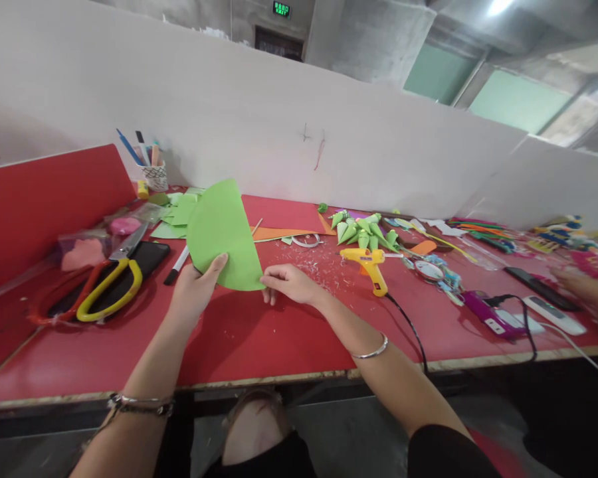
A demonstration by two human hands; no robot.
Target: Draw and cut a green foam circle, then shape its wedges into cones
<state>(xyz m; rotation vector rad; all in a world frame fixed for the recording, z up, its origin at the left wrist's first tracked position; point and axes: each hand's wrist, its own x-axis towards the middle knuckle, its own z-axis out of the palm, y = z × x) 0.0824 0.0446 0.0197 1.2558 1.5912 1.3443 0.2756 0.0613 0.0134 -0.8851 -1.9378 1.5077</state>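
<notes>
A red-topped counter (299, 352) stretches before you, backed by a white partition (259, 113). Your left grip (197, 292) pinches a bright green half-disc of paper (224, 239), thumb across its face; your right grip (289, 284) appears to pinch its lower corner, where curve meets straight edge. You seem to be positioning the sheet between both grips; the next move calls for light, even pressure to avoid creasing. Left of your left grip lie large red-and-yellow-handled metal scissors (122, 265); right of your right grip, a yellow plastic glue gun (376, 272); beyond that, small green paper cones (361, 229).
</notes>
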